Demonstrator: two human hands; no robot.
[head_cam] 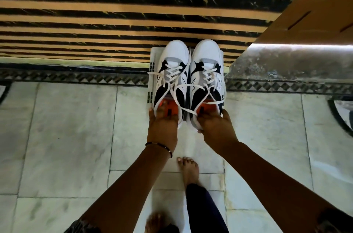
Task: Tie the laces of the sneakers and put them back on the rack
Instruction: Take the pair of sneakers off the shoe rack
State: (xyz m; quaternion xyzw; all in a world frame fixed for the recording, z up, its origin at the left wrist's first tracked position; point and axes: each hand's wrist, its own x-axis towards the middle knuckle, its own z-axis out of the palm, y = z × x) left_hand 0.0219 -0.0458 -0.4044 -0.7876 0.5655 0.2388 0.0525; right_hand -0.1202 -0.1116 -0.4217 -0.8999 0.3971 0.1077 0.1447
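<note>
Two white-and-black sneakers sit side by side, toes pointing away from me, on a small white rack (151, 72). The left sneaker (174, 57) and the right sneaker (207, 55) both have orange insoles and loose, untied white laces (183, 87) that trail across each other. My left hand (162, 124) grips the heel of the left sneaker. The heel of the right sneaker is held by my right hand (215, 127), with one lace end under its fingers.
A staircase with black-and-tan striped steps (114, 13) rises beyond the rack. A wooden panel over a worn grey wall (290, 63) stands at the right. My bare feet (188, 168) are on the pale marble floor (66, 137) below my arms.
</note>
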